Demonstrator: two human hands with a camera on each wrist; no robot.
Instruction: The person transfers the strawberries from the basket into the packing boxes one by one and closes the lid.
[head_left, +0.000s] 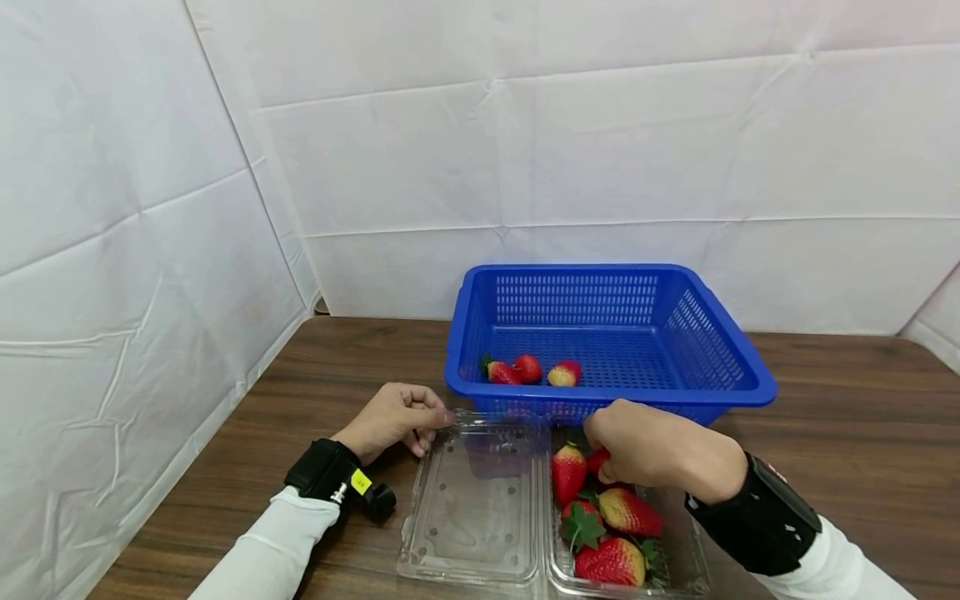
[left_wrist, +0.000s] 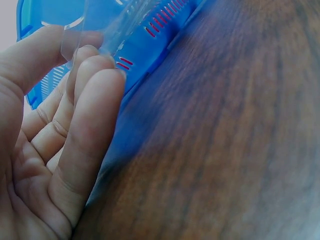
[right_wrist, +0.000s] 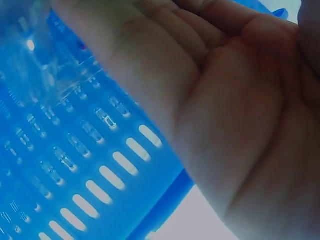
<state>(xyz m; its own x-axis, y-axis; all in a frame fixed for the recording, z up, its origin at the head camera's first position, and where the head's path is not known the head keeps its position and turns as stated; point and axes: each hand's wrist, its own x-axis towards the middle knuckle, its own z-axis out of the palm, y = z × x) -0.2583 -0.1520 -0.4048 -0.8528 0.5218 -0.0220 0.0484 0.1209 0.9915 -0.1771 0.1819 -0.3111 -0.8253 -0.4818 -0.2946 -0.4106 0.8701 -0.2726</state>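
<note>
A clear plastic clamshell box lies unfolded on the table, its lid [head_left: 480, 508] on the left and its tray [head_left: 678, 575] on the right. My left hand [head_left: 401, 421] pinches the far left corner of the lid between thumb and fingers; in the left wrist view the clear edge sits in that pinch. Over the far end of the tray, my right hand [head_left: 652, 442] points down and grips a red strawberry [head_left: 597, 461], mostly hidden by the fingers. Several other strawberries [head_left: 630, 512] with green leaves lie in the tray. In the right wrist view the palm [right_wrist: 225, 110] hides the fingertips.
A blue slotted basket [head_left: 611, 271] stands just behind the box, touching close to its far edge. Three strawberries [head_left: 527, 367] lie at its front left. Brown wood-grain table [head_left: 847, 417] surrounds everything, with white sheeting [head_left: 600, 150] behind and to the left.
</note>
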